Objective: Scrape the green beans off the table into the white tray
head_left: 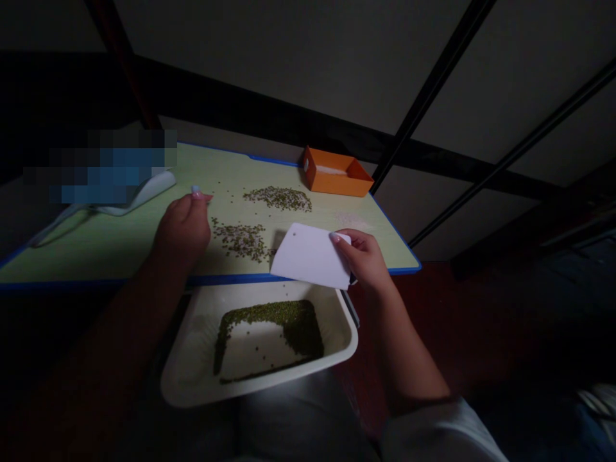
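My right hand (363, 256) grips a white plastic scraper (312, 256) by its right end, thumb on top. The scraper is tilted over the table's near edge, and one small dark spot shows near its upper left corner. My left hand (185, 221) is closed above the table, thumb and fingers pressed together; what they hold, if anything, is hidden. Beside it lies a loose patch of small green and brownish beans (245, 240). Farther back is a second bean pile (279, 197). Below the table edge, a white plastic basin (192, 359) holds many green beans, heaped along its far and right sides.
An orange open box (339, 186) with something pale inside stands at the table's back right. A white desk lamp (139, 196) is at the left, near a blurred-out area. The pale table (385, 244) has a blue rim. A panelled wall (289, 64) rises behind.
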### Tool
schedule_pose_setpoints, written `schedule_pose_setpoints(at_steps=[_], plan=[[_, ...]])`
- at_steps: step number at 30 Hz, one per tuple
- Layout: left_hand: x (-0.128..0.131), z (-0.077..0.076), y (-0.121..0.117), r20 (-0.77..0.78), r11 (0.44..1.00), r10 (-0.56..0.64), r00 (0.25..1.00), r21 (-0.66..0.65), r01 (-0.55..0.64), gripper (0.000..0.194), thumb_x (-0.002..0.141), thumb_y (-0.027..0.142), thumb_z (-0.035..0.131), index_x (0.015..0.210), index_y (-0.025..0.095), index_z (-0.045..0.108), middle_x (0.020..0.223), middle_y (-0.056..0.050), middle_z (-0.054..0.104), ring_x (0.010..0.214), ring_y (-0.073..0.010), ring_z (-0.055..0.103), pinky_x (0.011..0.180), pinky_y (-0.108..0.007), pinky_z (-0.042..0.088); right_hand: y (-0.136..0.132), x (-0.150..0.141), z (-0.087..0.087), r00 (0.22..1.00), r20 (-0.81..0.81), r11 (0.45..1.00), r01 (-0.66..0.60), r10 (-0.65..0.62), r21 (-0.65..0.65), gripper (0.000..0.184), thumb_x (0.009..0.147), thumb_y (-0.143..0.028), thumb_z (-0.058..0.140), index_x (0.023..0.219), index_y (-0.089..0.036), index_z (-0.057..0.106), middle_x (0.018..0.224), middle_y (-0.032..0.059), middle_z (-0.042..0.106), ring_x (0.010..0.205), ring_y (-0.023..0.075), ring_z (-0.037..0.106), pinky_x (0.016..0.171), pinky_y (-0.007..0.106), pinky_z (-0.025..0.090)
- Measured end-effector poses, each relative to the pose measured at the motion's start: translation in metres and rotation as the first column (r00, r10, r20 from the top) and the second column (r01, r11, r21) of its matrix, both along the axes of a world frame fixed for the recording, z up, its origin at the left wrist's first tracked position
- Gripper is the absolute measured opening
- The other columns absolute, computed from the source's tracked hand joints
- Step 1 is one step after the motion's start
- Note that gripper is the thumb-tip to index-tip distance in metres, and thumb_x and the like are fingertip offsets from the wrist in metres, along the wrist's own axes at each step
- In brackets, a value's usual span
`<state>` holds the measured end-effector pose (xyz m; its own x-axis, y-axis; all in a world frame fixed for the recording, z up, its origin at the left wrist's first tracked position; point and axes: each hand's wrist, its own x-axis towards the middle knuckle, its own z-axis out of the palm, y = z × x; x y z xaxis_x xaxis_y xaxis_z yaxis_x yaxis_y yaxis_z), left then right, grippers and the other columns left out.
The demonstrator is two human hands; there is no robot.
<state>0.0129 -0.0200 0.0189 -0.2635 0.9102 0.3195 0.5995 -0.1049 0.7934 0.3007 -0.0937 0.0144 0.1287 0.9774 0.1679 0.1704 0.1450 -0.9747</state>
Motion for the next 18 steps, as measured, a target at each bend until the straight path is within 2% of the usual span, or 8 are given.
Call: schedule_pose_setpoints(at_steps=[3, 8, 11, 18], plan=[[-0.001, 0.000, 0.000, -0.005, 1.000, -0.006, 1.000, -0.001, 0.006, 0.058, 0.094, 0.045, 0.025, 0.119, 0.015, 0.068, 0.132, -0.017, 0.067, 0.130, -0.0266, 0.057, 0.120, -0.046, 0.035, -0.002, -0.004, -0.001, 1.000, -0.018, 1.000, -0.011, 0.011, 0.002, 0.042, 0.068, -0.060, 0.078, 0.074, -0.019, 0.070, 0.060, -0.0016, 0.059, 0.053, 0.0108, 0.045, 0.048, 0.024, 0.030], [-0.001, -0.001, 0.001, 0.000, 1.000, -0.009, 1.000, 0.003, 0.009, 0.060, 0.095, 0.046, 0.024, 0.120, 0.013, 0.067, 0.132, -0.019, 0.067, 0.130, -0.0276, 0.057, 0.118, -0.047, 0.037, 0.000, -0.001, -0.007, 0.992, -0.093, 0.996, 0.086, -0.083, 0.028, 0.042, 0.067, -0.059, 0.078, 0.073, -0.018, 0.069, 0.058, -0.0032, 0.057, 0.050, 0.0094, 0.043, 0.046, 0.022, 0.030], [-0.001, -0.002, 0.002, 0.003, 1.000, -0.012, 1.000, 0.014, 0.012, 0.059, 0.095, 0.046, 0.024, 0.119, 0.013, 0.067, 0.132, -0.019, 0.067, 0.129, -0.0268, 0.057, 0.118, -0.047, 0.037, 0.003, -0.001, -0.009, 0.991, -0.079, 0.993, 0.116, -0.113, 0.032, 0.042, 0.067, -0.058, 0.078, 0.074, -0.017, 0.069, 0.059, -0.0031, 0.058, 0.051, 0.0094, 0.045, 0.046, 0.021, 0.031], [-0.002, -0.005, 0.002, 0.011, 0.999, -0.004, 1.000, 0.036, 0.004, 0.058, 0.095, 0.047, 0.026, 0.119, 0.014, 0.068, 0.131, -0.017, 0.067, 0.130, -0.0265, 0.057, 0.118, -0.048, 0.037, 0.011, -0.011, -0.007, 0.998, -0.049, 0.998, 0.047, -0.045, 0.030, 0.042, 0.068, -0.057, 0.077, 0.073, -0.017, 0.068, 0.059, -0.0034, 0.057, 0.051, 0.0088, 0.045, 0.047, 0.021, 0.030]])
